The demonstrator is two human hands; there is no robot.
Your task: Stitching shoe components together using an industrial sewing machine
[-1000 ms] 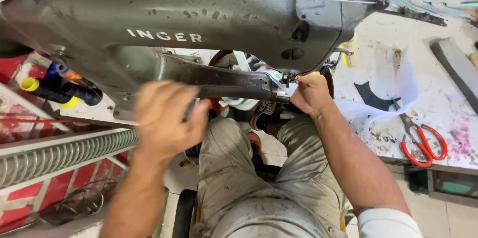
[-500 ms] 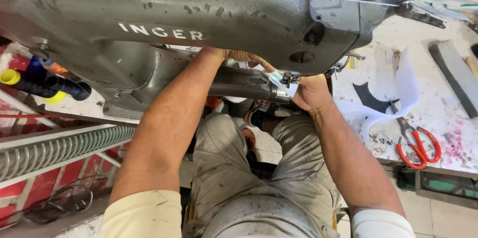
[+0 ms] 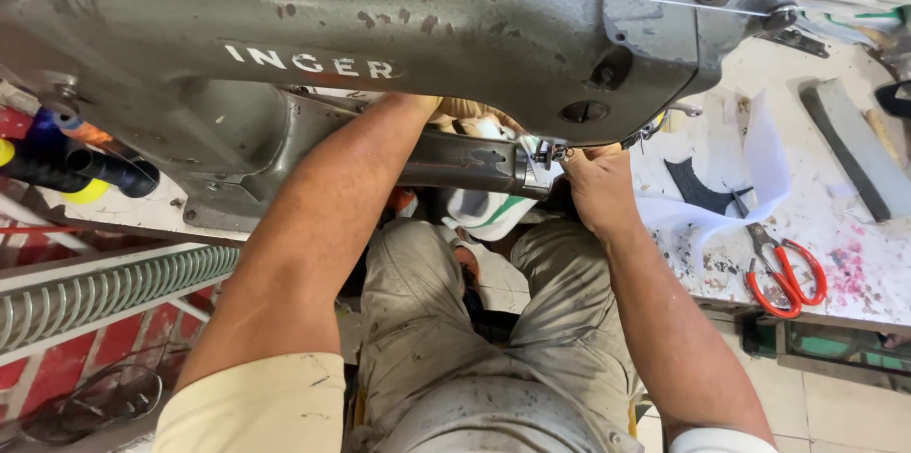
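Observation:
A grey sewing machine [image 3: 380, 26] fills the top of the head view. My left arm reaches up under its upper arm, and only a sliver of my left hand [image 3: 467, 111] shows behind the machine head, so its grip is hidden. My right hand [image 3: 593, 189] is pressed against the tip of the machine's narrow lower arm [image 3: 465, 161], fingers curled right by the needle [image 3: 548, 153]. A white piece with a green stripe [image 3: 486, 211] hangs around that lower arm between my hands. My grey trousers are below.
Red-handled scissors [image 3: 786, 275] lie on the stained white worktable [image 3: 859, 254] at right, beside a white sheet with a dark cut-out [image 3: 704, 189] and a grey strip [image 3: 845, 145]. Thread spools [image 3: 76, 166] and a ribbed hose [image 3: 114, 290] are at left.
My left hand has gone from in front of the lower arm up behind the machine head. My right hand has stayed at the needle.

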